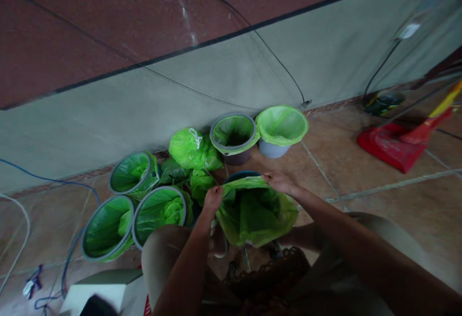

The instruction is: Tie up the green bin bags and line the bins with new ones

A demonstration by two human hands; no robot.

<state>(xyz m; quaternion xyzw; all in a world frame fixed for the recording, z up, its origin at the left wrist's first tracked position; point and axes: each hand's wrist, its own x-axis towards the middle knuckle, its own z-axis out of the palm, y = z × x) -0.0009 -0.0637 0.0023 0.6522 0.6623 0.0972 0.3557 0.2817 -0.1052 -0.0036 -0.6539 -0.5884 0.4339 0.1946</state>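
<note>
Your left hand [213,198] pinches the far-left edge of the green bag [258,224]; your right hand [276,181] grasps its far-right edge. The bag sits between your knees, mouth spread, near side draping down. A blue rim [242,175] shows just past the far edge, probably the bin under it; most of that is hidden. My take: keep both grips level, pull the edge taut, fold it outward over the rim evenly. Don't yank, thin film could tear. Lined gray bin [274,150] behind is a good reference for overhang.
</note>
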